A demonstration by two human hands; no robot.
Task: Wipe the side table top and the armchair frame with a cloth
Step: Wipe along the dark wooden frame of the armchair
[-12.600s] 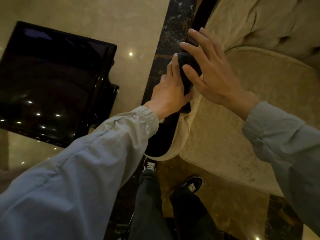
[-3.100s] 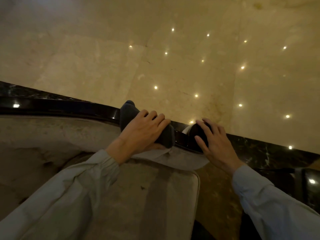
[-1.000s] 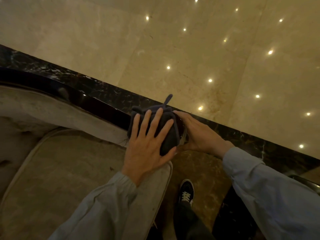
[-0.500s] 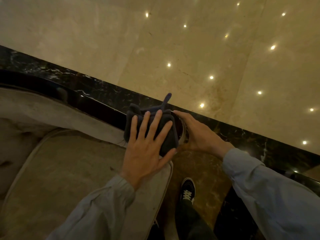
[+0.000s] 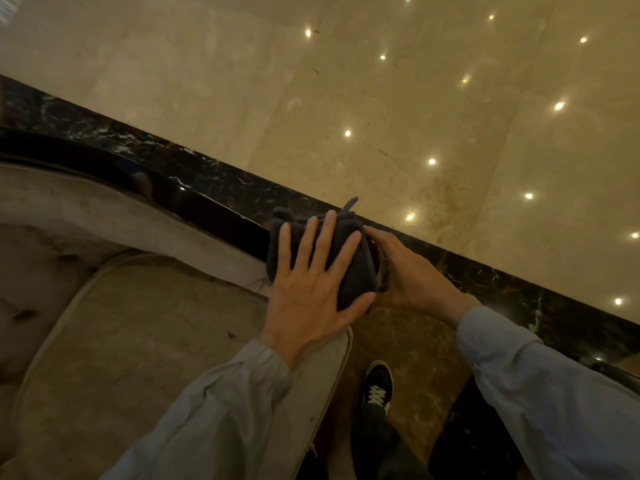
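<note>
**Cloth pressed on the end of the armchair's dark frame**

The dark cloth [image 5: 349,268] is bunched over the front end of the armchair frame [image 5: 214,211], a glossy black rail that curves along the top of the padded arm. The left hand [image 5: 311,292] lies flat on top of the cloth, fingers [image 5: 323,237] spread apart and straight, the thumb stretched along the cloth's near edge. It presses down on the fabric, not gripping it.

Just beside the cloth, on the side away from the seat, the right hand [image 5: 412,271] cups the tip of the frame. Its fingers curl around the rail end, touching the cloth's edge; how tightly they close cannot be told.

The beige seat cushion [image 5: 145,341] lies on the near side of the frame, under the left sleeve [image 5: 221,417]. Below the cloth, a black shoe [image 5: 379,386] stands on the brown marble floor [image 5: 398,341]. Beyond the frame runs a black marble strip [image 5: 519,292], then pale polished tile [image 5: 381,98] dotted with light reflections.
</note>
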